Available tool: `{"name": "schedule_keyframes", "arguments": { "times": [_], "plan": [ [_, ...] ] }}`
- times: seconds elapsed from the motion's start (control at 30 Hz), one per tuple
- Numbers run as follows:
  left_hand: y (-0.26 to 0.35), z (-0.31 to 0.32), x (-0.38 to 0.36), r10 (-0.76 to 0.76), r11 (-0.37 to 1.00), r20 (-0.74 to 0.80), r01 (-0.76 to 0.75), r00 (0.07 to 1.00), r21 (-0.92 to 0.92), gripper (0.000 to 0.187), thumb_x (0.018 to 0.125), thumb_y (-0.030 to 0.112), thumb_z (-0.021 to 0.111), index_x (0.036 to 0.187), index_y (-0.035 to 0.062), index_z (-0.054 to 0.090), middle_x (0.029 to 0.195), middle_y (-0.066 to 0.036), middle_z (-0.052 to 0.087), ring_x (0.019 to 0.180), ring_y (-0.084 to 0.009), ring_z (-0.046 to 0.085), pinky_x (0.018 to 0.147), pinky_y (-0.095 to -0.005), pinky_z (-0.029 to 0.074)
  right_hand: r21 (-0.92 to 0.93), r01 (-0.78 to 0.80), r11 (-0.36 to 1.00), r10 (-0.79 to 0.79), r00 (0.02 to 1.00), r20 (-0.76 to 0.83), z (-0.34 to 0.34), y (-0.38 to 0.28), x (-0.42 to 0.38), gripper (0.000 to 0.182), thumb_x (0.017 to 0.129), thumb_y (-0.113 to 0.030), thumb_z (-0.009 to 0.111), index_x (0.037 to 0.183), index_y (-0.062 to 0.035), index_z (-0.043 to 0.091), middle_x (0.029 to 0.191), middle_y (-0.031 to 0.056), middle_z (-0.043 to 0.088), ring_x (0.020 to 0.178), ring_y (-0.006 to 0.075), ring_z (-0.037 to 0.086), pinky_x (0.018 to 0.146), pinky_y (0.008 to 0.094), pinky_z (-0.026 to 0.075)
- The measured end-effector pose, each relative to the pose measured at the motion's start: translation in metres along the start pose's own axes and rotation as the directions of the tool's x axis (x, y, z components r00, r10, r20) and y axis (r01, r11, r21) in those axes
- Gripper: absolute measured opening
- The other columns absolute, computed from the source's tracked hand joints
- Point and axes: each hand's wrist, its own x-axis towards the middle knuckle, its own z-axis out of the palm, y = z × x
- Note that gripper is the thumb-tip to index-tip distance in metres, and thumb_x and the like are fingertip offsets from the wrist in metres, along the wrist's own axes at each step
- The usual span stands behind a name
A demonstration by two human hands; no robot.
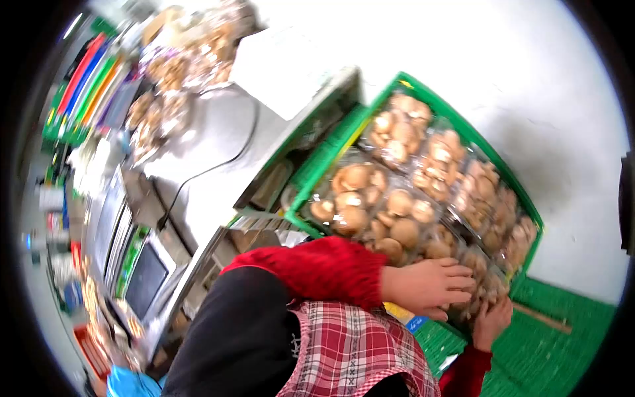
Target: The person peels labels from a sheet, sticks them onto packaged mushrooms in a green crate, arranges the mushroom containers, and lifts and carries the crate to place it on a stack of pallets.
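Observation:
A green crate (529,205) holds several clear plastic packs of brown mushrooms (400,215), laid side by side. My left hand (430,288) rests over the packs at the crate's near side, its fingers stretched out flat. At the near right corner, my right hand (493,322) has its fingers bent around the edge of a mushroom pack (486,288), which is partly hidden by both hands. Blur softens the fingertips of both hands.
A metal table (218,132) with a black cable and bagged mushrooms (175,66) stands to the left. Beyond are a scale-like device with a dark screen (147,278) and a stack of coloured crates (86,79). Green crates (562,331) lie at the lower right. Another person's blue sleeve (132,384) shows lower left.

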Motion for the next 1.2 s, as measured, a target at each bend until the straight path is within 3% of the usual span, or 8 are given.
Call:
{"name": "schedule_keyframes", "arguments": {
  "times": [0.13, 0.2, 0.27, 0.43, 0.67, 0.8, 0.97, 1.2],
  "plan": [
    [0.045, -0.099, -0.135, -0.524, 0.681, -0.589, 0.718, 0.615, 0.144, 0.023, 0.077, 0.017, 0.076, 0.097, 0.0067, 0.069, 0.089, -0.007, 0.066, 0.083, -0.026, 0.064, 0.074, -0.0371, 0.052, 0.407, -0.109, 0.907, 0.206, 0.957, -0.203, -0.03, -0.031, 0.042, 0.054, 0.09, -0.019, 0.058, 0.136, 0.0063, 0.045, 0.139, 0.0238, 0.045, 0.126, 0.039, 0.044, 0.103, 0.0461, 0.039],
    [0.063, -0.07, -0.219, -0.725, 0.27, -0.676, 0.848, -0.134, -0.457, 0.018, 0.086, 0.016, 0.072, 0.096, 0.0021, 0.066, 0.087, -0.007, 0.066, 0.081, -0.0168, 0.062, 0.075, -0.0302, 0.051, 0.606, 0.058, 0.793, 0.062, 0.982, -0.176, -0.071, -0.1, 0.066, 0.054, 0.086, -0.015, 0.058, 0.135, 0.0054, 0.046, 0.139, 0.0223, 0.046, 0.127, 0.0374, 0.044, 0.104, 0.0448, 0.04],
    [0.053, -0.06, -0.285, -0.626, 0.154, -0.531, 0.577, -0.571, -0.802, 0.036, 0.092, 0.026, 0.067, 0.113, -0.0019, 0.058, 0.098, -0.008, 0.065, 0.088, -0.0139, 0.059, 0.077, -0.0291, 0.05, 0.776, 0.285, 0.562, -0.226, 0.956, -0.187, -0.102, -0.172, 0.088, 0.057, 0.08, -0.007, 0.059, 0.135, 0.0039, 0.047, 0.138, 0.0201, 0.048, 0.129, 0.0349, 0.045, 0.105, 0.0429, 0.041],
    [0.007, -0.063, -0.381, -0.308, 0.328, -0.509, 0.413, -0.803, -0.85, 0.049, 0.088, 0.041, 0.071, 0.111, -0.0005, 0.059, 0.098, -0.003, 0.06, 0.09, -0.0128, 0.053, 0.086, -0.0299, 0.043, 0.835, 0.536, 0.126, -0.648, 0.682, -0.34, -0.137, -0.287, 0.1, 0.051, 0.079, -0.007, 0.067, 0.127, 0.003, 0.055, 0.123, 0.0199, 0.059, 0.118, 0.0343, 0.056, 0.105, 0.0427, 0.043],
    [0.051, -0.116, -0.336, -0.588, 0.438, -0.423, 0.169, -0.69, -0.883, 0.021, 0.094, 0.021, 0.062, 0.102, 0.002, 0.066, 0.078, 0.001, 0.063, 0.059, -0.0064, 0.051, 0.049, -0.0251, 0.037, 0.716, 0.686, -0.129, -0.775, 0.381, -0.504, -0.166, -0.38, 0.101, 0.05, 0.076, -0.015, 0.078, 0.119, 0.0017, 0.059, 0.112, 0.017, 0.062, 0.097, 0.0326, 0.063, 0.082, 0.0392, 0.052],
    [0.104, -0.131, -0.243, -0.815, 0.294, -0.578, 0.835, -0.035, -0.465, 0.018, 0.092, 0.016, 0.065, 0.086, -0.0008, 0.069, 0.066, -0.001, 0.062, 0.056, -0.0116, 0.051, 0.054, -0.0258, 0.041, 0.726, 0.685, -0.056, -0.801, 0.404, -0.443, -0.18, -0.417, 0.089, 0.059, 0.078, -0.023, 0.075, 0.129, -0.0022, 0.052, 0.116, 0.0168, 0.06, 0.099, 0.0334, 0.063, 0.081, 0.0392, 0.053],
    [0.097, -0.149, -0.196, -0.507, 0.642, -0.662, 0.754, 0.552, 0.137, 0.013, 0.076, 0.008, 0.074, 0.084, -0.0005, 0.07, 0.125, -0.017, 0.053, 0.113, -0.0338, 0.05, 0.092, -0.0436, 0.042, 0.8, 0.582, -0.142, -0.767, 0.446, -0.461, -0.161, -0.404, 0.082, 0.042, 0.074, -0.017, 0.076, 0.111, -0.0051, 0.06, 0.094, 0.0081, 0.064, 0.081, 0.0265, 0.065, 0.067, 0.0373, 0.053],
    [0.088, -0.133, -0.202, -0.819, 0.567, -0.416, 0.665, 0.395, -0.486, 0.017, 0.084, 0.01, 0.076, 0.078, -0.0019, 0.066, 0.063, -0.004, 0.06, 0.056, -0.0065, 0.052, 0.051, -0.0246, 0.04, 0.741, 0.655, -0.148, -0.746, 0.418, -0.518, -0.179, -0.355, 0.131, 0.011, 0.082, -0.013, 0.071, 0.088, -0.0051, 0.07, 0.076, 0.0044, 0.065, 0.062, 0.014, 0.062, 0.055, 0.0252, 0.049]
  ]
}}
